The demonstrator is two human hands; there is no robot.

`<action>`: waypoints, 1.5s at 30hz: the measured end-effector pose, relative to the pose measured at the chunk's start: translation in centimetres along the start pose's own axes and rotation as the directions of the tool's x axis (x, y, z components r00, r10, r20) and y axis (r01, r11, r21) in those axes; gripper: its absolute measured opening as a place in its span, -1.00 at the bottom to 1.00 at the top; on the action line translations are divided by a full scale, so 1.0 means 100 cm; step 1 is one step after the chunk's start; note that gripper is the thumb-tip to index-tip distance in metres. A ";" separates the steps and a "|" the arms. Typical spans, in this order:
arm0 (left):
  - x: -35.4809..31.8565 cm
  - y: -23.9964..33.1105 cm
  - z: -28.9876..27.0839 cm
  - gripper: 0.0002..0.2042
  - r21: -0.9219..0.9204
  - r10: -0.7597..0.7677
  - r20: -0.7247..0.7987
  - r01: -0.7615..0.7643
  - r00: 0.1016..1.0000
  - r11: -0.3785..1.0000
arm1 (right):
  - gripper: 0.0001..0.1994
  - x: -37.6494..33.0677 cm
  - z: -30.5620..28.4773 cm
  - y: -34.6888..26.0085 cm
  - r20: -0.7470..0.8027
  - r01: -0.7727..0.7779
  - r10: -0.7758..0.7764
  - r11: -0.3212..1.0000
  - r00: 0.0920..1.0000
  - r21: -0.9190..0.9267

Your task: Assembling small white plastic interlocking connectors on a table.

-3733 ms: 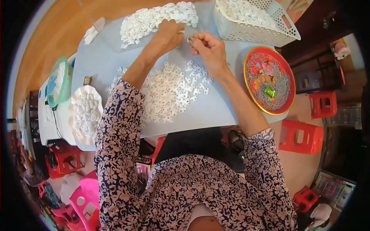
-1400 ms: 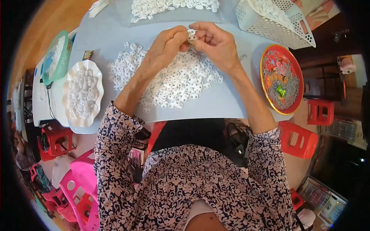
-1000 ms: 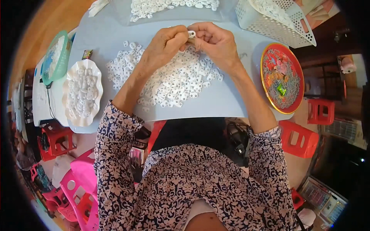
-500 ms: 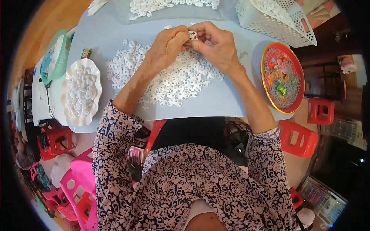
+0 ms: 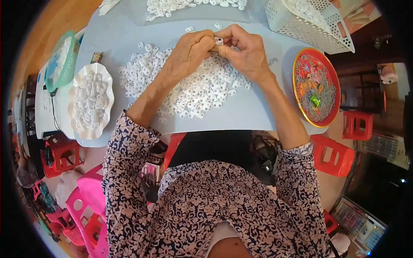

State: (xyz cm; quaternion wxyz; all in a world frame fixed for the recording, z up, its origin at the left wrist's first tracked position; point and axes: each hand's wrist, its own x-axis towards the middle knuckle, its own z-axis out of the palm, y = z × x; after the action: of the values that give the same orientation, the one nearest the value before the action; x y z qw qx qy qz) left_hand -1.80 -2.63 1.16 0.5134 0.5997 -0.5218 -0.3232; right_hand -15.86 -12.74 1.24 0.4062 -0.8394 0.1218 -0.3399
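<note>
A small white plastic piece with dark holes [image 5: 219, 41] is pinched between my two hands above the table. My left hand [image 5: 192, 50] is closed, its curled fingers at the piece's left end. From the other side the thumb and forefinger of my right hand [image 5: 245, 51] grip the same piece. Below my hands spreads a loose pile of similar white pieces with holes [image 5: 193, 92]. At the right stands a round red tray with a gold rim [image 5: 294, 88], holding thin grey metal-looking parts and colourful wrapped bits. What the inner fingertips touch is hidden.
A white scalloped dish [image 5: 110, 103] full of white pieces stands at the left, near a green basket [image 5: 74, 60]. Beyond my hands sits a clear tray [image 5: 193, 16] of pieces. A perforated white basket [image 5: 297, 36] is at the far right. Red stools [image 5: 333, 155] surround the blue-grey table [image 5: 258, 114].
The white piece between my fingers has tilted slightly, and both hands have shifted a little to the right. The hold stays the same.
</note>
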 end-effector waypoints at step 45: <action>-0.005 0.009 0.003 -0.81 0.001 0.128 -0.232 -0.131 0.964 0.991 | -0.88 -0.001 0.001 0.001 0.205 -0.338 0.271 0.805 0.940 0.487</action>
State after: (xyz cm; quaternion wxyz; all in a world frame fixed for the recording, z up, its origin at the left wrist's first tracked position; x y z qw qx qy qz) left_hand -2.42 -2.21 1.83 0.5949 0.5942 -0.4943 -0.2207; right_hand -15.91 -12.68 1.11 0.6719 -0.6889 0.1337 -0.2367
